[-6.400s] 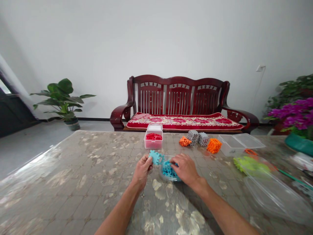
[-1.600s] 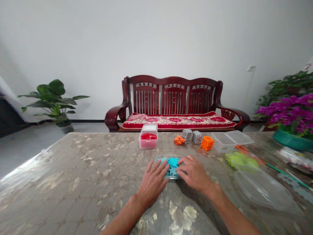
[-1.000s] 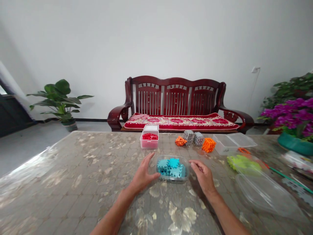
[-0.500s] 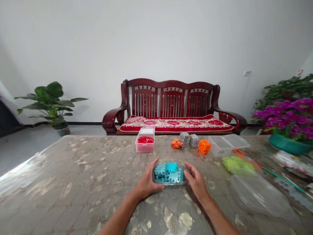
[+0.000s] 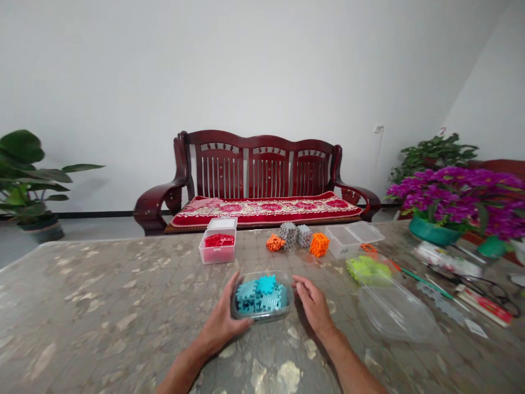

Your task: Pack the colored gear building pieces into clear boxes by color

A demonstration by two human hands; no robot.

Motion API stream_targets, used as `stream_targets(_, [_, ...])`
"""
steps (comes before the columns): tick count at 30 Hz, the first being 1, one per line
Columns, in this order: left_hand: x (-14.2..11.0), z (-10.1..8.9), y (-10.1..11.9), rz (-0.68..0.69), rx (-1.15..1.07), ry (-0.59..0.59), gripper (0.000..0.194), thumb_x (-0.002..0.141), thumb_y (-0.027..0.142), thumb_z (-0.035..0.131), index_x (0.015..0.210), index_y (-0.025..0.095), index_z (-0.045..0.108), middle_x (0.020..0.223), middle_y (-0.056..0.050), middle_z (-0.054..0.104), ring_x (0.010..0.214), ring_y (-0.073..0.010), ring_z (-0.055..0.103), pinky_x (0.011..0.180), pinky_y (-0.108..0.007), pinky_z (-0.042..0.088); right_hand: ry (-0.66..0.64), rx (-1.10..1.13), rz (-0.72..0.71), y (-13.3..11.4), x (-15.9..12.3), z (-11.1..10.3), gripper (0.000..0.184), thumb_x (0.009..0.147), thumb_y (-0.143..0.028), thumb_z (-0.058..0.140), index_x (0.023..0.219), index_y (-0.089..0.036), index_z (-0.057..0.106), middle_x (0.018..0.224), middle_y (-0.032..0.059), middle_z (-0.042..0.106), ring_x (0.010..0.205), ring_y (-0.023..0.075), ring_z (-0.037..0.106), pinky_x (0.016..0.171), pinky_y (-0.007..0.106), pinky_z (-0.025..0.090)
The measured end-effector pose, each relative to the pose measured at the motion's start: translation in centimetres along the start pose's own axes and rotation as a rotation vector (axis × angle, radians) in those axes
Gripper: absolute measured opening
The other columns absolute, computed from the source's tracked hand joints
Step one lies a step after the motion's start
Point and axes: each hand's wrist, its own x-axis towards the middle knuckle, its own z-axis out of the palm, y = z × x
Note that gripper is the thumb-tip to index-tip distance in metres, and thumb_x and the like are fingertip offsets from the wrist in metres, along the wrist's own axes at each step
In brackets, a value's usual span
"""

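A transparent plastic tub (image 5: 262,298) holding several interlocked blue foam puzzle pieces (image 5: 260,294) sits on the marbled glass-topped table (image 5: 102,290) right in front of me. My left hand (image 5: 221,323) cups the tub's near left side, its fingers wrapped against the wall. My right hand (image 5: 312,303) lies at the right side, fingertips at the rim, with the fingers together and nothing in them.
Beyond the tub stand a pink-red box of red pieces (image 5: 217,246), orange and grey piece clusters (image 5: 289,236), and a transparent lidded box (image 5: 342,241). Lime pieces (image 5: 368,270) and a transparent lid (image 5: 394,312) lie right. A wooden sofa (image 5: 254,180) stands behind the table.
The hands have gone from pressing on the blue pieces to gripping the tub's sides. The tub has slid slightly nearer me, and the whole scene has shifted left as my head turned right.
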Motion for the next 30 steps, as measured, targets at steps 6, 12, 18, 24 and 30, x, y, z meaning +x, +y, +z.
stream_targets(6, [0.2, 0.0, -0.5, -0.032, 0.023, 0.043, 0.116, 0.062, 0.031, 0.085, 0.157, 0.013, 0.02, 0.156, -0.022, 0.041, 0.145, -0.0374, 0.039, 0.121, -0.051, 0.028, 0.025, -0.127, -0.055, 0.7, 0.1, 0.2, 0.034, 0.086, -0.04, 0.054, 0.104, -0.021, 0.075, 0.106, 0.0093, 0.078, 0.101, 0.0271, 0.071, 0.094, 0.043, 0.054])
stream_targets(12, [0.0, -0.8, -0.7, -0.108, 0.189, 0.114, 0.101, 0.061, 0.025, 0.083, 0.151, 0.015, 0.039, 0.142, -0.018, 0.058, 0.134, -0.0368, 0.052, 0.116, -0.052, 0.035, 0.21, -0.379, -0.203, 0.0, 1.2, -2.8, 0.036, 0.087, -0.033, 0.046, 0.107, -0.021, 0.073, 0.107, 0.0094, 0.076, 0.097, 0.0241, 0.07, 0.087, 0.038, 0.055])
stream_targets(18, [-0.1, -1.0, -0.8, -0.073, 0.241, 0.128, 0.094, 0.06, 0.029, 0.084, 0.146, 0.015, 0.047, 0.137, -0.016, 0.062, 0.126, -0.0352, 0.057, 0.11, -0.049, 0.041, 0.43, -0.943, -0.306, -2.7, 1.7, -8.4, 0.035, 0.088, -0.026, 0.048, 0.114, -0.022, 0.071, 0.116, 0.0109, 0.072, 0.103, 0.0295, 0.062, 0.09, 0.045, 0.047])
stream_targets(24, [0.1, -0.7, -0.3, -0.105, 0.285, 0.146, 0.08, 0.06, 0.018, 0.078, 0.137, 0.017, 0.057, 0.128, -0.011, 0.068, 0.119, -0.0315, 0.061, 0.107, -0.044, 0.044, 0.443, -1.325, -0.021, -2.9, 1.2, -12.0, 0.04, 0.089, -0.032, 0.053, 0.125, -0.02, 0.066, 0.125, 0.0148, 0.067, 0.103, 0.0345, 0.059, 0.08, 0.047, 0.048])
stream_targets(30, [0.1, -0.8, 0.5, -0.074, 0.337, 0.109, 0.06, 0.064, 0.017, 0.073, 0.124, 0.019, 0.067, 0.116, -0.006, 0.072, 0.112, -0.0287, 0.063, 0.102, -0.04, 0.047, 0.332, -1.408, 0.088, -0.2, 1.7, -14.3, 0.046, 0.085, -0.039, 0.057, 0.125, -0.017, 0.068, 0.113, 0.0182, 0.07, 0.094, 0.0342, 0.064, 0.074, 0.044, 0.05])
